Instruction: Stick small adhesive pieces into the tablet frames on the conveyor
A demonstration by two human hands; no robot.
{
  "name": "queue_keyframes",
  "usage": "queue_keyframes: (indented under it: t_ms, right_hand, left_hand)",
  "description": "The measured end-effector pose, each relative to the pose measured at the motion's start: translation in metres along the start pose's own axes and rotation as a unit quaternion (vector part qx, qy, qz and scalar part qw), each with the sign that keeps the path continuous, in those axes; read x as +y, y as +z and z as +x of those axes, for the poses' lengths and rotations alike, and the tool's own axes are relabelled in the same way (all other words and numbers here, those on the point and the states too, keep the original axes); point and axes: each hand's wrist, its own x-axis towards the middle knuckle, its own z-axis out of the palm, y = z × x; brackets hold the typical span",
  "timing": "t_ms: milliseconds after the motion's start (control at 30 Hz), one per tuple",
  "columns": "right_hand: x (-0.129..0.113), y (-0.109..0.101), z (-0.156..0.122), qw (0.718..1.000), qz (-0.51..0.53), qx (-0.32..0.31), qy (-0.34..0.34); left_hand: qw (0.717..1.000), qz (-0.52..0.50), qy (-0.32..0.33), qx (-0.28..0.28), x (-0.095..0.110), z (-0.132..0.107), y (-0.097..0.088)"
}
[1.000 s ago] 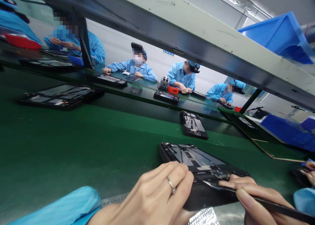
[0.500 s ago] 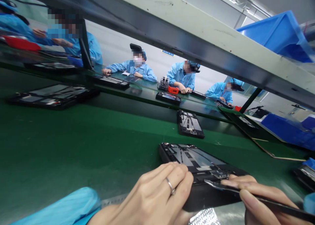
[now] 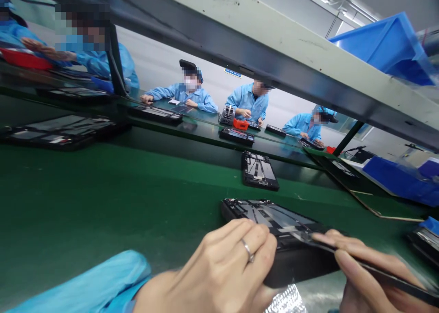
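Note:
An opened tablet (image 3: 291,219) in a thick black case lies tilted in front of me, its silver batteries and dark flex cables bare. My left hand (image 3: 222,267), with a ring on one finger, grips the near left edge, fingers bent together over the rim and the thumb low. My right hand (image 3: 370,267) pinches a pair of dark tweezers (image 3: 363,260) like a pen. Their slightly blurred tips are over the tablet's near right part; whether they hold any small part I cannot tell. Silvery crinkled foil (image 3: 290,300) shows below the case.
On the green bench (image 3: 103,203), another opened tablet (image 3: 260,170) lies just beyond, and a further one (image 3: 65,131) at left. A sloping metal beam (image 3: 274,43) crosses above, with a blue bin (image 3: 380,43) on it. Several co-workers in blue sit across a raised shelf.
The tweezer tips have moved slightly up and right, away from the tablet's near edge. My left hand shifts a little right, still on the case. Across the bench, a co-worker's hands have separated.

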Motion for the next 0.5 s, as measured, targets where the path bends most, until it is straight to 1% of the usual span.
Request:
queue_keyframes:
  t_ms: [67, 100, 167, 200, 267, 300, 367, 400, 433, 500]
  right_hand:
    - [0.007, -0.003, 0.006, 0.995, -0.094, 0.004, -0.011]
    - [0.011, -0.004, 0.009, 0.991, -0.137, 0.007, -0.002]
    - [0.017, -0.005, 0.019, 0.982, -0.183, 0.031, 0.026]
    - [0.021, -0.007, 0.024, 0.980, -0.188, 0.060, 0.039]
    - [0.031, -0.011, 0.033, 0.973, -0.175, 0.136, 0.070]
    - [0.037, -0.014, 0.037, 0.970, -0.159, 0.163, 0.086]
    - [0.052, -0.024, 0.045, 0.965, -0.110, 0.211, 0.113]
    - [0.061, -0.031, 0.048, 0.961, -0.086, 0.234, 0.119]
    - [0.071, -0.038, 0.051, 0.958, -0.060, 0.249, 0.125]
    - [0.092, -0.053, 0.055, 0.950, -0.023, 0.273, 0.148]
  left_hand:
    - [1.000, -0.016, 0.019, -0.010, 0.003, 0.022, 0.006]
    - [0.999, -0.029, 0.033, -0.015, 0.003, 0.032, 0.011]
    - [0.997, -0.050, 0.050, -0.030, -0.004, 0.045, 0.025]
    - [0.997, -0.050, 0.045, -0.048, -0.011, 0.046, 0.034]
    - [0.994, -0.025, 0.014, -0.108, -0.033, 0.039, 0.054]
    - [0.988, 0.008, -0.010, -0.152, -0.046, 0.032, 0.064]
    - [0.983, 0.024, -0.039, -0.177, -0.071, 0.016, 0.084]
    - [0.980, 0.026, -0.046, -0.189, -0.080, 0.010, 0.091]
    - [0.979, 0.024, -0.051, -0.195, -0.085, 0.006, 0.097]
    - [0.977, 0.020, -0.056, -0.204, -0.086, 0.004, 0.101]
